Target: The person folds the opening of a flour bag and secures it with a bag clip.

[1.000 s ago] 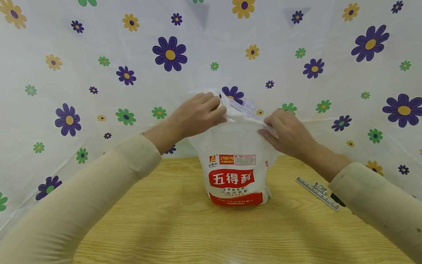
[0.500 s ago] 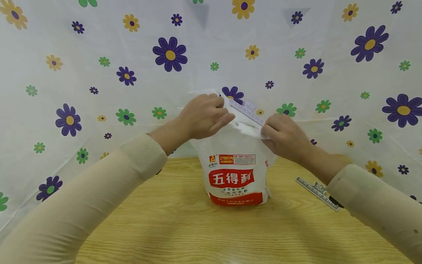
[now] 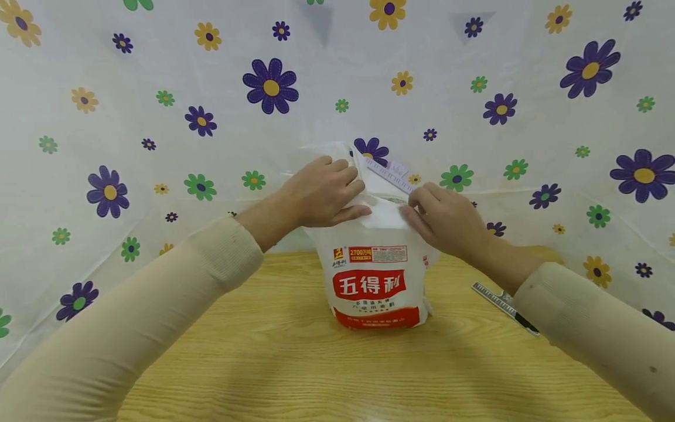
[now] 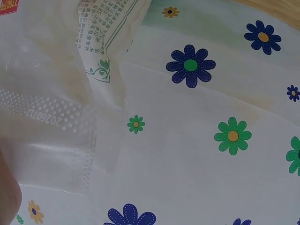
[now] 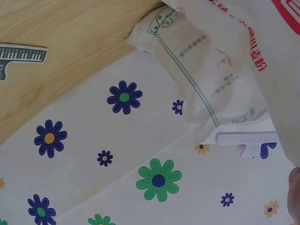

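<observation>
A white flour bag [image 3: 369, 286] with red print stands upright on the table, its top gathered between both hands. My left hand [image 3: 323, 193] grips the bag's upper left edge, fingers curled over the film. At the right of the mouth my right hand [image 3: 448, 218] pinches the film between thumb and fingers. A pale purple strip with ruler marks [image 3: 389, 173] lies slanted along the back rim, its right end at the right fingers. In the right wrist view the purple strip [image 5: 246, 138] borders the bag's edge. Most of each hand falls outside its wrist view.
A dark, ruler-like strip with a figure on it [image 3: 490, 298] lies on the wooden table [image 3: 295, 375] to the right, partly covered by the right sleeve. Close behind the bag hangs a white flowered cloth [image 3: 211, 76].
My right hand has shifted left along the bag's top, and the front rim there has folded lower. The left hand has moved slightly right and down. The bag's base stays put.
</observation>
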The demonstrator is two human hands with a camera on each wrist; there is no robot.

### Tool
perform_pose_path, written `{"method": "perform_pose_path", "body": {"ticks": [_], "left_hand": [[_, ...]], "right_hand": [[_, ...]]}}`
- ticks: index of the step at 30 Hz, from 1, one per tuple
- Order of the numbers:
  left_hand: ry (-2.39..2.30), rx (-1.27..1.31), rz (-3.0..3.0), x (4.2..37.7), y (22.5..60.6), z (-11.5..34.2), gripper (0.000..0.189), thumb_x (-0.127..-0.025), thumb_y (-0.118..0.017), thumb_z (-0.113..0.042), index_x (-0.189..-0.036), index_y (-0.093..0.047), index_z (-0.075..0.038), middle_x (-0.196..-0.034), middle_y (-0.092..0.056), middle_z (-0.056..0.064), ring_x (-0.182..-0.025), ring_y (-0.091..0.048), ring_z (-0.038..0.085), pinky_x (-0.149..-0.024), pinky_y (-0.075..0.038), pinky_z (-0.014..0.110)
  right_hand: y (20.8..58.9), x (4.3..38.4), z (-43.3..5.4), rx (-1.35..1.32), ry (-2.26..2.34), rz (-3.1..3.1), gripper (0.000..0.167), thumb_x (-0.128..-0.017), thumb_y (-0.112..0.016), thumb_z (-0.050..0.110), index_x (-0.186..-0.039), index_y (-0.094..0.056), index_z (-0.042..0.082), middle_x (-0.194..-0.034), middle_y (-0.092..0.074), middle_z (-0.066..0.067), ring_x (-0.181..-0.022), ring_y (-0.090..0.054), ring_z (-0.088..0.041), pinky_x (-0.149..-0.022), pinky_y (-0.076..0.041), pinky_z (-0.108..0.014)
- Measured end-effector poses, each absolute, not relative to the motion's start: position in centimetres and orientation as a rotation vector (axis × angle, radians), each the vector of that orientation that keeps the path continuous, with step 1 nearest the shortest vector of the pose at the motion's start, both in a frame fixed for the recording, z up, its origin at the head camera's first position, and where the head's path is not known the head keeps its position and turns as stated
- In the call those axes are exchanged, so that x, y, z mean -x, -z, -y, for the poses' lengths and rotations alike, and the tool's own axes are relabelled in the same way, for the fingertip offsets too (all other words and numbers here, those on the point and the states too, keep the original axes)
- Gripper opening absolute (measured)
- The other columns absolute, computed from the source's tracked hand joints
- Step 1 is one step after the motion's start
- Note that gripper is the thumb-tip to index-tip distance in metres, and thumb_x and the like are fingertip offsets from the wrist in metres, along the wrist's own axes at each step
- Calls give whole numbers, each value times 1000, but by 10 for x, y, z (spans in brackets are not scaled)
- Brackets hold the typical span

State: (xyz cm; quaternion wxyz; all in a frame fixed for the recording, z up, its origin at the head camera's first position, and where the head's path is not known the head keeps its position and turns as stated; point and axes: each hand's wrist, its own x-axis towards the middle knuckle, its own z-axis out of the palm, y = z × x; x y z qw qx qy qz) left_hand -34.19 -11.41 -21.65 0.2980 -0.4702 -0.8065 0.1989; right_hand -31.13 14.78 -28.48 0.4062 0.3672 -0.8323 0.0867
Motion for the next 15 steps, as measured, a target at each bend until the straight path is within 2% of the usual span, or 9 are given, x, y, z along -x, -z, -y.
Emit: {"method": "perform_pose_path", "body": {"ticks": [5,10,15], "left_hand": [[-590,1230,2115,342,219,115,57,-99,-45,-61,-107,-66,-9,-97,-70,8,-83,-63,24,-75,-53,35],[-632,1195,2060,342,221,115,56,-100,-43,-61,-102,-63,-9,-88,-68,7,-77,-60,22,-71,-51,33],[-657,1174,2186,336,218,103,48,-105,-37,-53,-106,-59,-11,-85,-62,5,-75,-56,21,-67,-48,32]], "right_hand": [[282,312,-136,-770,-142,2355,33,-101,-57,37,-109,-59,5,-88,-59,-9,-63,-54,-20,-53,-50,-31],[285,318,-133,-847,44,2308,35,-99,-61,40,-98,-55,5,-74,-54,-6,-55,-50,-17,-48,-44,-27],[288,324,-131,-893,76,2244,33,-101,-58,36,-92,-53,5,-66,-52,-6,-49,-48,-16,-45,-40,-25]]}}
